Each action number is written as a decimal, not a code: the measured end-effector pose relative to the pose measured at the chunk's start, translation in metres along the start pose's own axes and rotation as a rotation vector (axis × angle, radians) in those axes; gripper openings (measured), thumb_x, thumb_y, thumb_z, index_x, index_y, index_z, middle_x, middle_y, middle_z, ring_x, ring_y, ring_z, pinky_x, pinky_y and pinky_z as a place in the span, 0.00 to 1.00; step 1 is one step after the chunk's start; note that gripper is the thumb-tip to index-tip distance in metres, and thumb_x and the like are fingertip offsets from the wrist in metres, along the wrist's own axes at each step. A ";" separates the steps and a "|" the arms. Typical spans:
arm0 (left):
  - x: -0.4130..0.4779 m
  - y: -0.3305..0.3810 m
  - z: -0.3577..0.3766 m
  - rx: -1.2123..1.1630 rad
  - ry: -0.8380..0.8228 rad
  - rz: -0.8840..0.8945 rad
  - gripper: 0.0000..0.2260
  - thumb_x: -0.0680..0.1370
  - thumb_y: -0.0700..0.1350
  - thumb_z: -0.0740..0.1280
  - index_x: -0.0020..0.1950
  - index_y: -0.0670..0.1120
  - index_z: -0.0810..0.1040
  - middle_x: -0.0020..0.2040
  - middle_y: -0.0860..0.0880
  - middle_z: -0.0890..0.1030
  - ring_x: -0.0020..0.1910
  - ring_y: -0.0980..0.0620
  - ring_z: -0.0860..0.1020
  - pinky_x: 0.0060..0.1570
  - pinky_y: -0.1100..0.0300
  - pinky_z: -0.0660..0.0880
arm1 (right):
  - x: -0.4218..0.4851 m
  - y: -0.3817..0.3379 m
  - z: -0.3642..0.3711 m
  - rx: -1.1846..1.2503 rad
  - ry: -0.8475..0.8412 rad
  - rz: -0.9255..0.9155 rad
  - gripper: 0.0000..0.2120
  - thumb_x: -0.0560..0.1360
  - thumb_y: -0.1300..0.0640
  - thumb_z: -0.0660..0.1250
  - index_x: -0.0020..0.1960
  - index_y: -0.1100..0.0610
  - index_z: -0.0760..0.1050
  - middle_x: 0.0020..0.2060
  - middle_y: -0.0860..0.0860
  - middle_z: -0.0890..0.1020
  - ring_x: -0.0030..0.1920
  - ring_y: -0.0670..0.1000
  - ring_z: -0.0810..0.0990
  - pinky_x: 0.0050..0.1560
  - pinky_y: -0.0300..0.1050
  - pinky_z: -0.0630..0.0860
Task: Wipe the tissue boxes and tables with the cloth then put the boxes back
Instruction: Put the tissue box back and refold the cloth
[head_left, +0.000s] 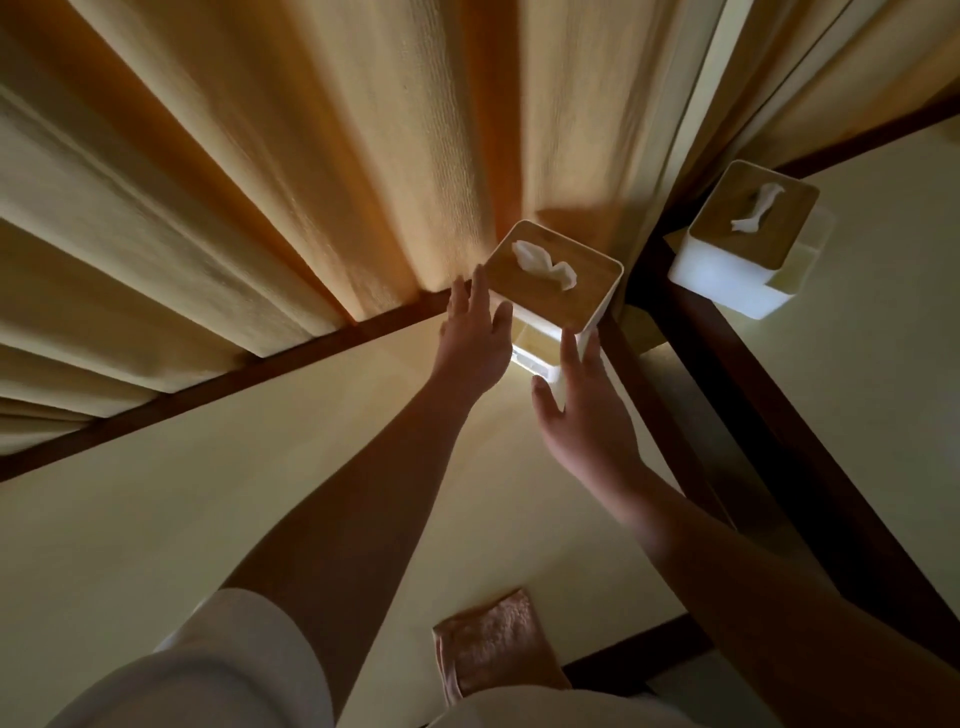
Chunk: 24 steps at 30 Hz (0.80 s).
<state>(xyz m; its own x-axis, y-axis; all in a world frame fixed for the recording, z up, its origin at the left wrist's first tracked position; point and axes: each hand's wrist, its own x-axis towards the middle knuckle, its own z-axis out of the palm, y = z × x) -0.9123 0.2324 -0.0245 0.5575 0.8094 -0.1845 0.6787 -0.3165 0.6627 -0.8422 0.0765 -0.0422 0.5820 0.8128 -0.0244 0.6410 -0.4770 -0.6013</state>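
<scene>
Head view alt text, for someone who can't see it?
Open left hand and right hand flank a tissue box at the table's far corner. A cloth lies at its near edge, a second box to the right.

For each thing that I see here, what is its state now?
Near tissue box: upright, tissue sticking out.
Far tissue box: upright, tissue sticking out.
Cloth: lying on the table, not held.
Left hand: open, fingers straight.
Right hand: open, fingers straight.
Curtain: closed.

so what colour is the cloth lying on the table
Dusty pink. The cloth shows in the head view, the only view here.
</scene>
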 end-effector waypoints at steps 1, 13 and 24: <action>-0.012 -0.004 0.001 -0.007 0.018 -0.002 0.28 0.89 0.52 0.54 0.87 0.49 0.48 0.86 0.41 0.46 0.85 0.40 0.49 0.81 0.38 0.57 | -0.009 -0.002 0.001 -0.008 0.005 -0.013 0.34 0.85 0.43 0.58 0.85 0.54 0.50 0.83 0.59 0.52 0.81 0.59 0.61 0.69 0.49 0.74; -0.206 -0.072 -0.006 -0.020 0.075 0.138 0.18 0.86 0.46 0.64 0.75 0.44 0.75 0.72 0.45 0.78 0.72 0.48 0.74 0.69 0.62 0.65 | -0.157 -0.017 0.030 -0.035 -0.089 -0.076 0.25 0.85 0.47 0.59 0.80 0.56 0.66 0.77 0.55 0.70 0.79 0.54 0.66 0.74 0.43 0.60; -0.338 -0.114 0.036 0.068 -0.040 0.242 0.14 0.80 0.40 0.65 0.65 0.42 0.82 0.62 0.44 0.82 0.59 0.44 0.81 0.58 0.49 0.81 | -0.283 0.005 0.049 -0.121 -0.071 -0.023 0.18 0.82 0.54 0.65 0.70 0.58 0.77 0.64 0.53 0.81 0.65 0.53 0.78 0.63 0.51 0.80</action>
<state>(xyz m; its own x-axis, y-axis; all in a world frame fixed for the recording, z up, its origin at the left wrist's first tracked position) -1.1607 -0.0228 -0.0633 0.7250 0.6865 -0.0557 0.5530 -0.5321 0.6412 -1.0281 -0.1392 -0.0777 0.5328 0.8433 -0.0708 0.7117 -0.4917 -0.5017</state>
